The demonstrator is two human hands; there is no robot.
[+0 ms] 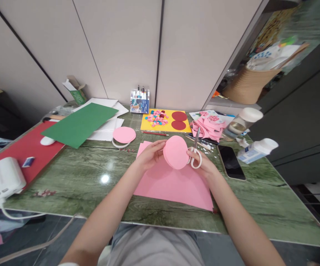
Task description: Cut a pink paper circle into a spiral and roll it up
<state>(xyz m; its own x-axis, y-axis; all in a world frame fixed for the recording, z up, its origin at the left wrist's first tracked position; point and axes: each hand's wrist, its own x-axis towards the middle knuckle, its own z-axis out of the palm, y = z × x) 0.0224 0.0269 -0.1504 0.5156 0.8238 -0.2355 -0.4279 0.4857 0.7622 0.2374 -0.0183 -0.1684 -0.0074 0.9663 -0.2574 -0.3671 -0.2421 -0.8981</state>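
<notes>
My left hand (pixel 150 153) pinches the left edge of a pink paper circle (pixel 175 152), held upright above a larger pink sheet (pixel 173 184) lying on the green table. My right hand (pixel 204 164) grips white-handled scissors (pixel 195 151), fingers through the loops, blades pointing up and away beside the circle's right edge. The two hands are close together over the middle of the table.
Another pink circle (pixel 124 134) lies behind, near green card (pixel 79 123) and a red sheet (pixel 29 149). A yellow sheet (pixel 165 120) with small pieces, marker box (pixel 140 100), pink scraps (pixel 208 127), phone (pixel 231 162), bottles (pixel 255 149) and a white device (pixel 0 179) surround the hands.
</notes>
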